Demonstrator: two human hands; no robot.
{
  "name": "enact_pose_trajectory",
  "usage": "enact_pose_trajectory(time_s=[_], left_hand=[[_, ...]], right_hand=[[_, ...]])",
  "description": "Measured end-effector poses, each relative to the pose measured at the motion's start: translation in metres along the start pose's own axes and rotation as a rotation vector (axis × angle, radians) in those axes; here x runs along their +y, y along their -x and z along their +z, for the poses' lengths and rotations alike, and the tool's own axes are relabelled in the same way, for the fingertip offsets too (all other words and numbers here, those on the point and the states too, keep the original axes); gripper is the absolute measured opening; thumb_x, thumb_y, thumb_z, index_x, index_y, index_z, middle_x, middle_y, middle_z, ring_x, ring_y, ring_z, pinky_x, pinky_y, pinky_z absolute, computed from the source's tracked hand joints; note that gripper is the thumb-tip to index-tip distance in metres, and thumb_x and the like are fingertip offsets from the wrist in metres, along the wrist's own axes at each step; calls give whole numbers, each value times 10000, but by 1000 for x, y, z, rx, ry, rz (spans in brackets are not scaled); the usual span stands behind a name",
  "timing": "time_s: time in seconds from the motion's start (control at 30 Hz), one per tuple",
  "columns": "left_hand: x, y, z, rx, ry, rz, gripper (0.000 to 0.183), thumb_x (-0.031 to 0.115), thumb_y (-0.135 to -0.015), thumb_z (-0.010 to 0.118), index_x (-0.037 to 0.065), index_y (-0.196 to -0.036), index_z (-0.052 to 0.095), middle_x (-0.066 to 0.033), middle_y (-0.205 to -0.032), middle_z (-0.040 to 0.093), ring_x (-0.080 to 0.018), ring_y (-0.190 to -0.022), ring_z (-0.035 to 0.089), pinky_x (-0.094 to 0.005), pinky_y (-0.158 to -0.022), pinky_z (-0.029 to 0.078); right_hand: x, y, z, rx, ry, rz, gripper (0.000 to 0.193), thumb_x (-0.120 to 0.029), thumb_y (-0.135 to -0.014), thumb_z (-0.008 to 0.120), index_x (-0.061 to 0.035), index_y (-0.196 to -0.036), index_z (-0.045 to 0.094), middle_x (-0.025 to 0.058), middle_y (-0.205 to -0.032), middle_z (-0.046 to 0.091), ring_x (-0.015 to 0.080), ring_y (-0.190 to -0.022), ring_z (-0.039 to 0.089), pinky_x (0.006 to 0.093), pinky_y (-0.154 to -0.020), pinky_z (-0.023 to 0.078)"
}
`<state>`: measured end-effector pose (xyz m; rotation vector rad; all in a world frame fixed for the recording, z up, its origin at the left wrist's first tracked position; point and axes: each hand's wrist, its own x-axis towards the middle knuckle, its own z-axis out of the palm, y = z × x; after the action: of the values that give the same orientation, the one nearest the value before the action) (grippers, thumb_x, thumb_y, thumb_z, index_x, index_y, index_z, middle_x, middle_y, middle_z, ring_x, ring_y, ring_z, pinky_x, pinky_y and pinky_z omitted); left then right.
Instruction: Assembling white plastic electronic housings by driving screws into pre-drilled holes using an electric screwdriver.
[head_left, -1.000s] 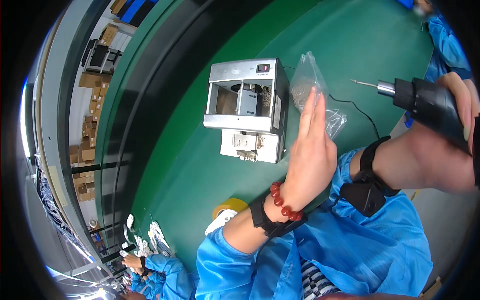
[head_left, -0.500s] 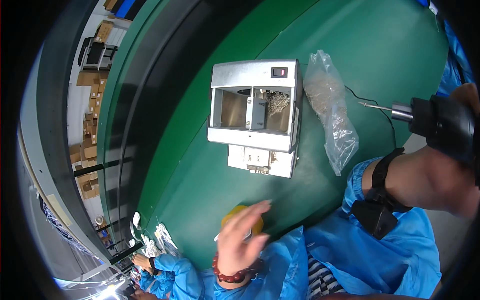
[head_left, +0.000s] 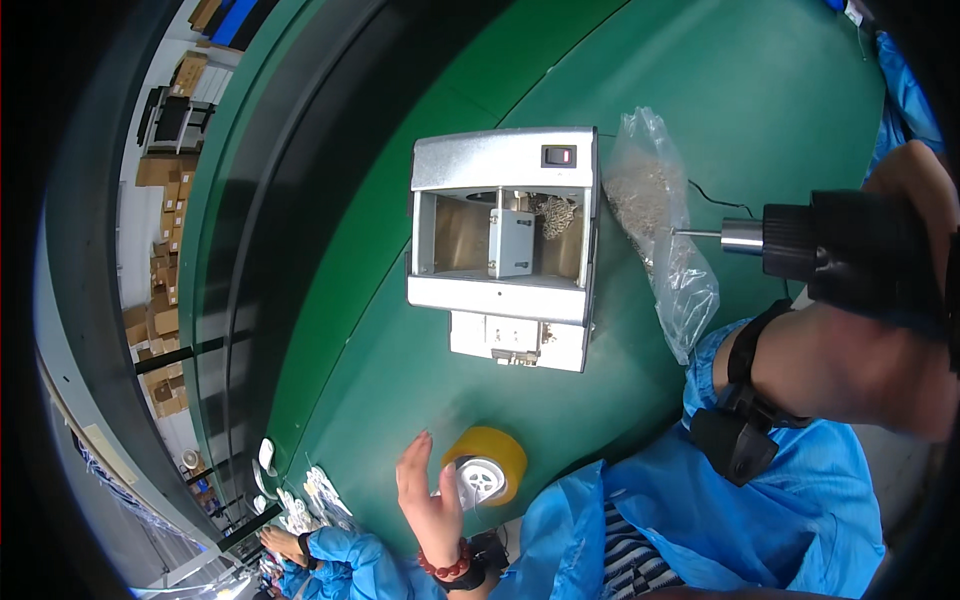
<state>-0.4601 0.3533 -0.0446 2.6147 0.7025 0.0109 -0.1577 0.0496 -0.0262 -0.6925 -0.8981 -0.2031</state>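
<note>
Your left hand (head_left: pixel 430 495) has moved off the yellow tape roll to its left, and your driver's bit has swung left, its tip now overlapping the bag in view. The green table (head_left: pixel 385 410) fills the middle; on it, upper centre, stands the metal machine (head_left: pixel 500 294), and right of that lies the clear bag (head_left: pixel 645 200). At the right edge your right hand (head_left: pixel 920 185) is wrapped around the black driver (head_left: pixel 850 240). Lower centre, the tape roll (head_left: pixel 503 450) bears a white round piece (head_left: pixel 481 481); your left fingers are loosely spread beside it, apparently gripping nothing. Small metal pieces (head_left: pixel 557 215) already lie inside the machine, and plenty remain bagged. The bit is clear of the white piece; you can't tell whether anything there is fastened.
</note>
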Motion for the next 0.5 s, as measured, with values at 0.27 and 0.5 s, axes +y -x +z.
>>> enact_pose_trajectory(time_s=[0.27, 0.5], left_hand=[[0, 8, 10, -37, 31, -45, 349, 23, -912, 557, -25, -1250, 626, -202, -1266, 649, -373, -1164, 624, -421, -1022, 465], [-16, 28, 12, -41, 112, -1, 438, 215, -903, 655, -27, -1265, 614, -214, -1322, 607, -382, -1205, 581, -435, -1028, 458]], right_hand=[[-7, -4, -3, -13, 18, -5, 501, -518, -1037, 393, -66, -1115, 595, 59, -908, 651, 204, -706, 605, 364, -657, 477], [-13, -16, -1, -71, -19, -3, 534, -539, -1045, 374, -61, -1117, 599, 72, -926, 664, 219, -716, 619, 375, -658, 487]])
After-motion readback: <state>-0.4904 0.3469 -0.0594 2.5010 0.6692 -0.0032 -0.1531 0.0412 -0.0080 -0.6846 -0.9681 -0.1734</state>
